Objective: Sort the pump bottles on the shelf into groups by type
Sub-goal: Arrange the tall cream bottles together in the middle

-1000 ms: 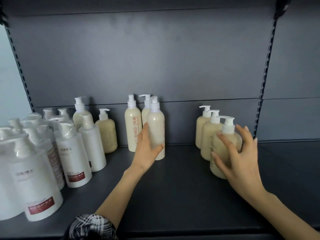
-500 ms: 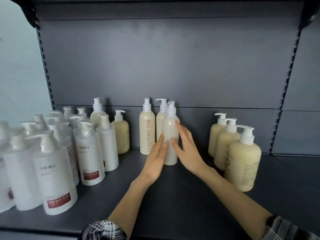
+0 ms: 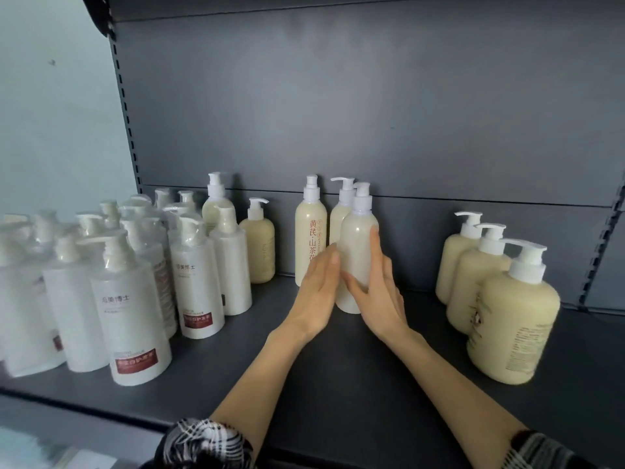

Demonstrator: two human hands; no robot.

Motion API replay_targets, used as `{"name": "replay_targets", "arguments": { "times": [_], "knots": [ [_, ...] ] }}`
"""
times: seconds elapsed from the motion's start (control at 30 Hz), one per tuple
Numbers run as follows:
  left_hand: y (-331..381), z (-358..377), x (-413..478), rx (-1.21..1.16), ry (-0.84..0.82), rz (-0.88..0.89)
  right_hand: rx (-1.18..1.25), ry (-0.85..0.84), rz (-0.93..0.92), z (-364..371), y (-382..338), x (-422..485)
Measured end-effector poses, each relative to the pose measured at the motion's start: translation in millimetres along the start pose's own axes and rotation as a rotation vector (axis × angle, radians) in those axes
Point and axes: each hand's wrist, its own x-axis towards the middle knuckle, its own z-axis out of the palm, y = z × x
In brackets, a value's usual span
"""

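The shelf (image 3: 338,384) carries a crowd of white bottles (image 3: 135,316) at nine o'clock and three squat cream bottles (image 3: 510,326) in a row at three o'clock. Two stray cream bottles (image 3: 260,245) stand at ten o'clock. Three tall slim bottles stand at the centre. The front tall bottle (image 3: 358,245) is upright between both hands. The left hand (image 3: 319,292) lies flat-fingered on its nine o'clock side. The right hand (image 3: 378,296) has straight fingers on its three o'clock side and its thumb across the front. The step looks like squaring up the tall group. Next, the strays probably need carrying to matching bottles.
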Motion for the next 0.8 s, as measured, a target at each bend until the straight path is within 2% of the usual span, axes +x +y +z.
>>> {"name": "replay_targets", "arguments": {
  "times": [0.13,0.33,0.43,0.57,0.67,0.8],
  "knots": [
    [3,-20,13,0.245,0.292,0.111,-0.089,-0.012,-0.025,-5,-2,-1],
    [6,-61,55,0.534,0.490,0.075,-0.141,-0.036,-0.018,-7,-6,0],
    [11,-74,78,0.568,0.525,0.027,-0.155,-0.042,-0.029,-5,-6,-1],
    [9,-83,100,0.544,0.479,-0.094,-0.188,-0.032,-0.024,-2,-4,1],
    [5,-83,107,0.661,0.491,-0.158,-0.198,-0.042,-0.011,-2,-4,3],
    [5,-87,110,0.763,0.542,-0.151,-0.165,-0.055,-0.020,-6,-6,1]
  ]
}}
